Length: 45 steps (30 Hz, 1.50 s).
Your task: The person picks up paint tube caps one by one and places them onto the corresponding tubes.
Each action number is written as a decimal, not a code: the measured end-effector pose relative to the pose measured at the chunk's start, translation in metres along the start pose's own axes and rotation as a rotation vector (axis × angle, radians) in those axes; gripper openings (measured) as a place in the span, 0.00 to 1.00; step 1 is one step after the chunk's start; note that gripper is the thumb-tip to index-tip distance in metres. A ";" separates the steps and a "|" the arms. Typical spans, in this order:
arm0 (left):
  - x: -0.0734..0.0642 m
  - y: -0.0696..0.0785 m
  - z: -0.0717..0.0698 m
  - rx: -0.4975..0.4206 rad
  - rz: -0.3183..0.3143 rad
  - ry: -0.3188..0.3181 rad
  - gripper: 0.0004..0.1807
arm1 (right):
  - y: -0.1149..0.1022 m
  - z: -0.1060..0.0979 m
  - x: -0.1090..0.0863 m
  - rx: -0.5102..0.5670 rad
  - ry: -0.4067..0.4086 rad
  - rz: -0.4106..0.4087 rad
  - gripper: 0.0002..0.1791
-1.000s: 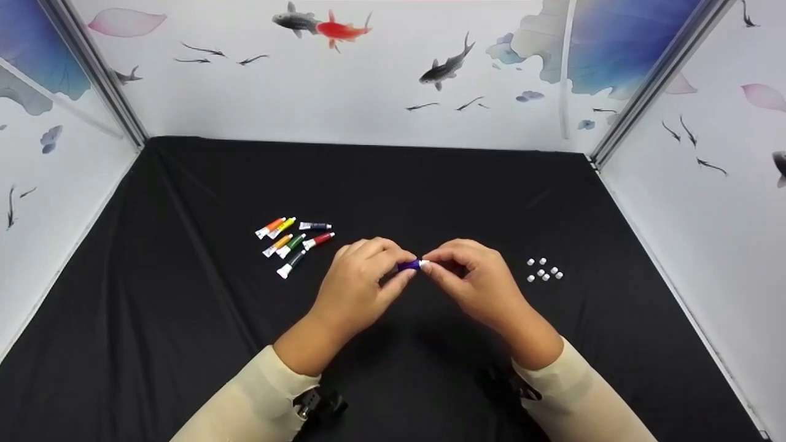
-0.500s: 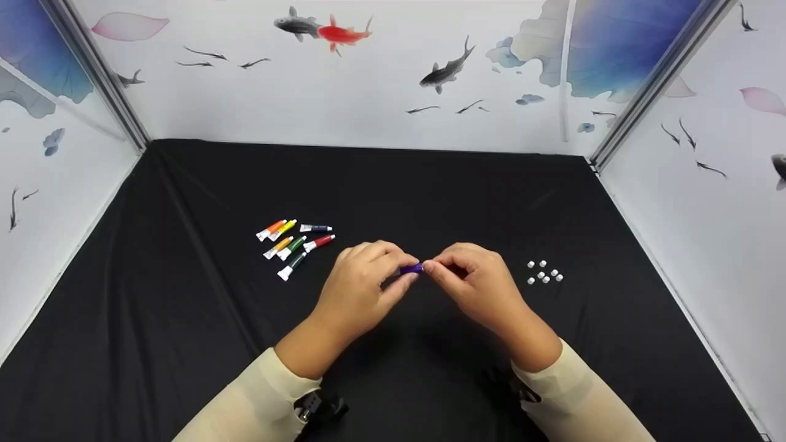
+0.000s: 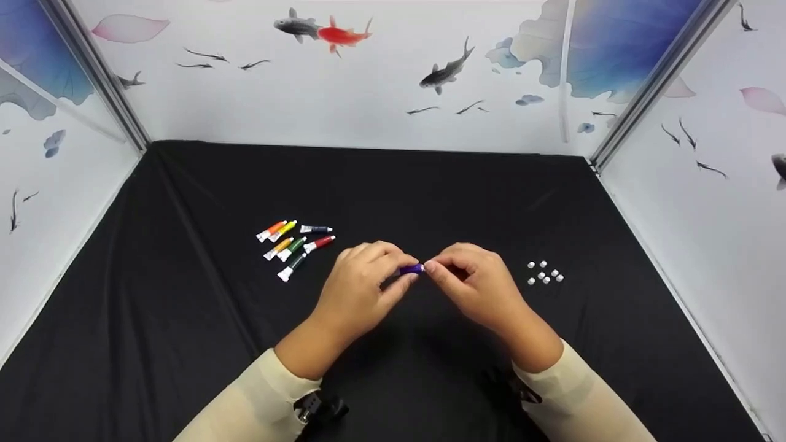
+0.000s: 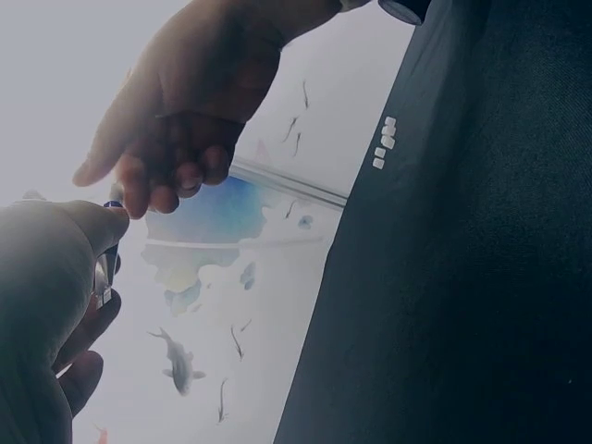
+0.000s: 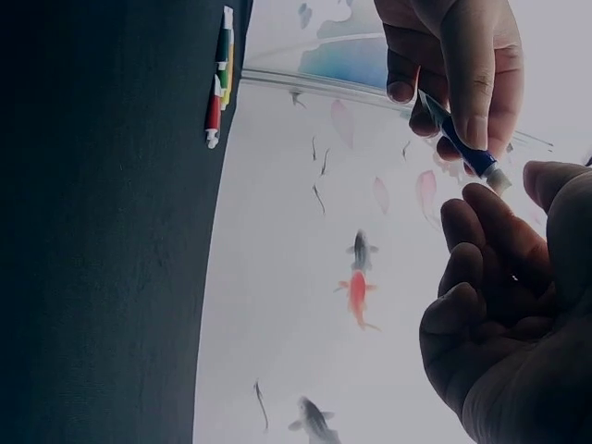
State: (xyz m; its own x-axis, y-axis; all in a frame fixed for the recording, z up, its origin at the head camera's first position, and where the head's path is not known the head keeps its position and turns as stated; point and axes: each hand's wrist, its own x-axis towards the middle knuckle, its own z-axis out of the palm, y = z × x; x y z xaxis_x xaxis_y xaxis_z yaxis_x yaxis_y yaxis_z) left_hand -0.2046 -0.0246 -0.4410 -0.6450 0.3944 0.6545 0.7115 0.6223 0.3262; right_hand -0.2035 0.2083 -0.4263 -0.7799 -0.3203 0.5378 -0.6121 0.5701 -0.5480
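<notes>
Between the two hands a small purple-blue paint tube is held above the black cloth. My left hand pinches its body between thumb and fingers, the cap end pointing right. At that end, the thumb and forefinger of my right hand are curled around the white cap, mostly covering it in the head view. In the right wrist view the cap shows between these fingertips. The tube's flat tail sticks out below the left fingers in the left wrist view.
Left of the hands lie several paint tubes, including a red one, a dark green one and a yellow one. To the right, several small white caps sit loosely grouped. Fish-patterned panels enclose the black cloth.
The right fingertips have shifted slightly around the cap, covering most of its white that showed a second ago. The left hand keeps its grip on the tube. The loose tubes and caps lie unmoved.
</notes>
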 end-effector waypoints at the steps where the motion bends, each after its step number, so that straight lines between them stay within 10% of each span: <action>1: 0.000 0.000 0.000 0.003 -0.001 -0.001 0.08 | 0.000 0.000 0.000 0.001 -0.001 0.000 0.05; 45: 0.000 0.001 -0.001 -0.022 0.023 0.020 0.07 | 0.004 -0.004 -0.001 0.081 -0.015 -0.029 0.12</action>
State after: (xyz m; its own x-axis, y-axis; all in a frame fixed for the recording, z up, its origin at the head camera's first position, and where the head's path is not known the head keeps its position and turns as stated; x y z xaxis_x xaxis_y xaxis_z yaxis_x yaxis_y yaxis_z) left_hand -0.2031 -0.0246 -0.4397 -0.6229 0.3945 0.6756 0.7322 0.5980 0.3260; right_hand -0.2048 0.2136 -0.4265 -0.7630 -0.3477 0.5450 -0.6428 0.4975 -0.5825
